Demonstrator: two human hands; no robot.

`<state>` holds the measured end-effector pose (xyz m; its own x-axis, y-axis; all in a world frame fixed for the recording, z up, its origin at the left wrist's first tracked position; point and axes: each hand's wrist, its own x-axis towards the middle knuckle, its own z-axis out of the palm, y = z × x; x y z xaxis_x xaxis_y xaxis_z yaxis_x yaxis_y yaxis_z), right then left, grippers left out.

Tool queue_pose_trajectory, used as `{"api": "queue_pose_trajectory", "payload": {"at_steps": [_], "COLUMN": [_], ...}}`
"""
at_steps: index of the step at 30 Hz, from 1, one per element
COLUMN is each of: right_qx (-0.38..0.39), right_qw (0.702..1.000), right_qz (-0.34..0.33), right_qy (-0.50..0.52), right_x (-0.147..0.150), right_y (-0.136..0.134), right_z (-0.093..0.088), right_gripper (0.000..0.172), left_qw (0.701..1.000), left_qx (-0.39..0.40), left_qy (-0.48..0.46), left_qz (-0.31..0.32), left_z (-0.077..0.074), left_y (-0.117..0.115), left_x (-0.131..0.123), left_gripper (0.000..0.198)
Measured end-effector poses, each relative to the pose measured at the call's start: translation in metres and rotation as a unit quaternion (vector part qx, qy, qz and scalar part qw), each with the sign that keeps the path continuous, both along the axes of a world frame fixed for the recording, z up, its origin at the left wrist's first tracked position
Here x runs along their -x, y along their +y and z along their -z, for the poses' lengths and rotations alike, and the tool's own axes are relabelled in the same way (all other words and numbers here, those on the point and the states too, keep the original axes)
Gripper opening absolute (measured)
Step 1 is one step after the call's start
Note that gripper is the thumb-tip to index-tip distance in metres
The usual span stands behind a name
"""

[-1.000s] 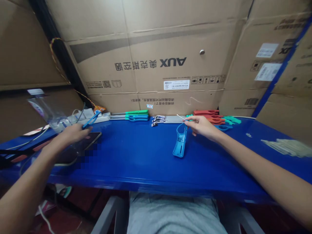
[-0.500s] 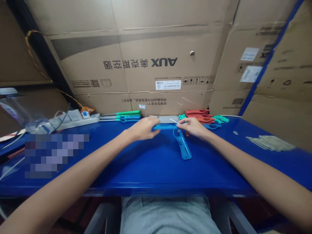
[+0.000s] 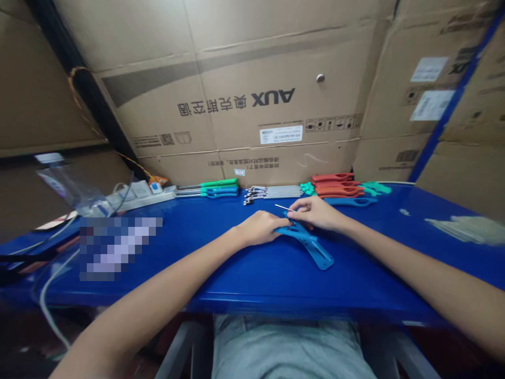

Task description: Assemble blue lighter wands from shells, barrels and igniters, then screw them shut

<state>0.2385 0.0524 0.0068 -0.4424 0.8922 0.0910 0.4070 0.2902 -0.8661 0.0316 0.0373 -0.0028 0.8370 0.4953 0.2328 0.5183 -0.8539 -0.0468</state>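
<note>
My left hand (image 3: 260, 228) is closed on a blue plastic handle (image 3: 292, 230) just above the blue table. Beside it, my right hand (image 3: 315, 213) pinches a thin white stick (image 3: 283, 207) that points up to the left. A flat blue plastic piece (image 3: 321, 256) slants down to the right from under both hands, crossing the handle. My fingers hide where these parts meet. Behind the hands lie a row of metal rods (image 3: 280, 191) and stacked red handles (image 3: 335, 187), with another blue handle (image 3: 350, 201) in front of the red ones.
Green and blue handled tools (image 3: 219, 188) lie at the back left, near a power strip (image 3: 153, 199) and a clear bottle (image 3: 74, 189). Green pieces (image 3: 376, 188) and a pile of clear strips (image 3: 465, 230) are on the right. Cardboard (image 3: 236, 63) walls the back of the table (image 3: 244, 284).
My left hand has brought the blue handle right and nearer me, up against my right hand. The flat blue piece is more slanted. The whole view has shifted slightly.
</note>
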Motion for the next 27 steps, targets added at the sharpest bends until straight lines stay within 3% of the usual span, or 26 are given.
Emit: {"api": "queue_pose_trajectory", "payload": {"at_steps": [4, 9, 16, 20, 27], "right_qx": [-0.007, -0.052, -0.231, -0.236, -0.234], "right_qw": [1.0, 0.997, 0.956, 0.952, 0.953], "right_qz": [0.003, 0.032, 0.049, 0.045, 0.034], "right_qy": [-0.012, -0.056, -0.176, -0.188, -0.19], "right_x": [0.0, -0.004, -0.011, -0.013, -0.014], "right_y": [0.0, 0.004, 0.009, 0.009, 0.011], "right_z": [0.0, 0.0, 0.001, 0.0, 0.0], "right_gripper": [0.038, 0.031, 0.019, 0.019, 0.017], "left_qw": [0.999, 0.997, 0.995, 0.994, 0.994], "left_qx": [0.013, 0.041, 0.066, 0.076, 0.064], "left_qy": [0.008, -0.01, -0.023, -0.029, -0.023], "left_qz": [-0.037, -0.071, -0.073, -0.078, -0.081], "left_z": [-0.004, -0.01, -0.012, -0.013, -0.015], "left_y": [-0.002, -0.002, 0.001, 0.002, 0.0], "left_x": [0.004, 0.011, 0.017, 0.02, 0.021], "left_gripper": [0.014, 0.013, 0.025, 0.045, 0.042]}}
